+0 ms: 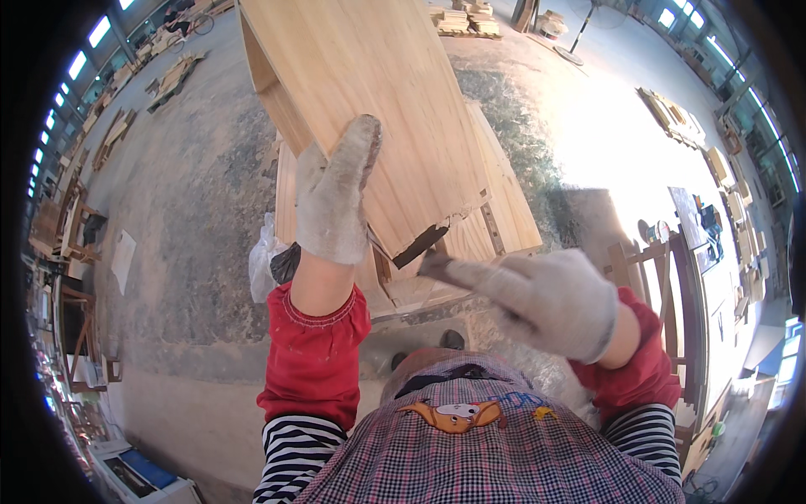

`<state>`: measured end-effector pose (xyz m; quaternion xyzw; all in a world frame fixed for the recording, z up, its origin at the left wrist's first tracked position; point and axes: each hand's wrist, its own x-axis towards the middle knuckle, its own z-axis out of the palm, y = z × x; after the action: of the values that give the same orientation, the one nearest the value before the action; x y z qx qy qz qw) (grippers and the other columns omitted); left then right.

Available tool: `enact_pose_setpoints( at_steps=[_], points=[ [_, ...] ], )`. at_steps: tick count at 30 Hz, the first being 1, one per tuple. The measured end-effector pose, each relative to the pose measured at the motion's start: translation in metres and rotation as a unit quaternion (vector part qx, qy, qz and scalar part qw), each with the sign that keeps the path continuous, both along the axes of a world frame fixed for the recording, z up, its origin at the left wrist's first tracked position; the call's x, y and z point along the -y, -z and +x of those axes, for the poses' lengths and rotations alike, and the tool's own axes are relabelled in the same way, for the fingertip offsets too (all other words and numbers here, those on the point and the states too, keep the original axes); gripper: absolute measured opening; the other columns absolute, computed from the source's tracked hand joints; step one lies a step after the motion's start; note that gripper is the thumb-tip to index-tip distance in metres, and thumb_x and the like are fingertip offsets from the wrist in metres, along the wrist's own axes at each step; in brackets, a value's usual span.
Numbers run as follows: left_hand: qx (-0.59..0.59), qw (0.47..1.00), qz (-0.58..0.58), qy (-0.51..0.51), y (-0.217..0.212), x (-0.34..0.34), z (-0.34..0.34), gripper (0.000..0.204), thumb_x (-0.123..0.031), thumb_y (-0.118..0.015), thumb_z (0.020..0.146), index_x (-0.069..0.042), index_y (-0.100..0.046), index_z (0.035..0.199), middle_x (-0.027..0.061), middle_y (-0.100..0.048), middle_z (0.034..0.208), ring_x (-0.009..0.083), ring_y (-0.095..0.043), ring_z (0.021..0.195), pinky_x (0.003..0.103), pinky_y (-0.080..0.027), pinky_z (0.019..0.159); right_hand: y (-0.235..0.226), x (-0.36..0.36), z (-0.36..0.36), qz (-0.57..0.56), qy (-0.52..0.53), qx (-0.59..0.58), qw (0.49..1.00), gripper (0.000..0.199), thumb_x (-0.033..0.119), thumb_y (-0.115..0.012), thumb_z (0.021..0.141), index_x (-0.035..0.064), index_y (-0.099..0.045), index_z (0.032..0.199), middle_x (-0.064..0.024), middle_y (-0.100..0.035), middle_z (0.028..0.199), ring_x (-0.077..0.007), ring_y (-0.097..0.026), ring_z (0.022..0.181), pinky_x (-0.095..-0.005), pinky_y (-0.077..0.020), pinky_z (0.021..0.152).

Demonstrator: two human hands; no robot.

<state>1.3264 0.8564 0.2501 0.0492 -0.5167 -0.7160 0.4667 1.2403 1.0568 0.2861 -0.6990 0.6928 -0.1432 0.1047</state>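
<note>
The step in hand looks like steadying and checking the large pale pine board panel [369,92], which stands tilted over a stack of similar boards [504,202]; the gloved left hand [334,197] lies flat and open against its face, gripping nothing; the gloved right hand [546,298] points loosely open at the panel's chipped lower corner [424,244]; next probably calls for firm support there; the panel's top is cut off, and what bears its lower edge is hidden.
</note>
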Motion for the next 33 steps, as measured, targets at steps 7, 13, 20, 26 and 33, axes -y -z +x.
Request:
enact_pose_setpoints(
  at_steps=[7,13,20,26,33],
  points=[
    [-0.004,1.0,-0.02,0.009,0.001,0.002,0.0,0.029,-0.014,-0.057,0.089,0.004,-0.054,0.111,0.0055,-0.059,0.102,0.0103,-0.058,0.091,0.023,-0.048,0.082,0.033,0.006,0.011,-0.057,-0.003,0.025,0.998,0.057,0.012,-0.059,0.077,0.0089,-0.044,0.131,-0.0099,-0.058,0.072,-0.0249,-0.059,0.056,-0.035,-0.0466,0.048],
    [-0.018,1.0,-0.019,-0.001,0.004,0.002,-0.001,0.028,-0.015,-0.057,0.089,0.004,-0.055,0.108,0.0051,-0.059,0.1,0.0095,-0.058,0.09,0.023,-0.048,0.081,0.028,0.008,0.014,-0.074,0.006,0.051,0.996,0.056,0.01,-0.059,0.076,0.0075,-0.045,0.13,-0.0098,-0.057,0.072,-0.0253,-0.059,0.057,-0.0351,-0.0468,0.048],
    [0.01,1.0,-0.024,-0.004,0.002,0.002,0.002,0.027,-0.014,-0.058,0.089,0.004,-0.055,0.109,0.0045,-0.059,0.1,0.0103,-0.059,0.09,0.024,-0.049,0.081,0.022,0.008,0.016,-0.054,0.012,0.07,0.996,0.056,0.011,-0.06,0.076,0.0073,-0.045,0.13,-0.0093,-0.057,0.072,-0.0248,-0.058,0.056,-0.0344,-0.0463,0.049],
    [-0.02,1.0,-0.007,-0.009,0.003,0.001,-0.003,0.025,-0.013,-0.058,0.089,0.003,-0.056,0.107,0.0046,-0.06,0.099,0.0102,-0.059,0.089,0.023,-0.049,0.081,0.026,0.01,0.017,-0.033,0.016,0.064,0.997,0.056,0.012,-0.061,0.077,0.0073,-0.046,0.13,-0.0086,-0.056,0.07,-0.0244,-0.059,0.057,-0.0345,-0.0465,0.05],
    [0.009,1.0,-0.013,0.001,0.002,0.002,-0.001,0.028,-0.012,-0.057,0.088,0.003,-0.052,0.112,0.0057,-0.058,0.102,0.0105,-0.058,0.092,0.024,-0.047,0.083,0.017,0.01,0.011,-0.114,-0.012,0.044,0.992,0.051,0.009,-0.063,0.072,0.0071,-0.054,0.122,-0.0053,-0.055,0.065,-0.0197,-0.054,0.049,-0.0299,-0.041,0.043]
  ],
)
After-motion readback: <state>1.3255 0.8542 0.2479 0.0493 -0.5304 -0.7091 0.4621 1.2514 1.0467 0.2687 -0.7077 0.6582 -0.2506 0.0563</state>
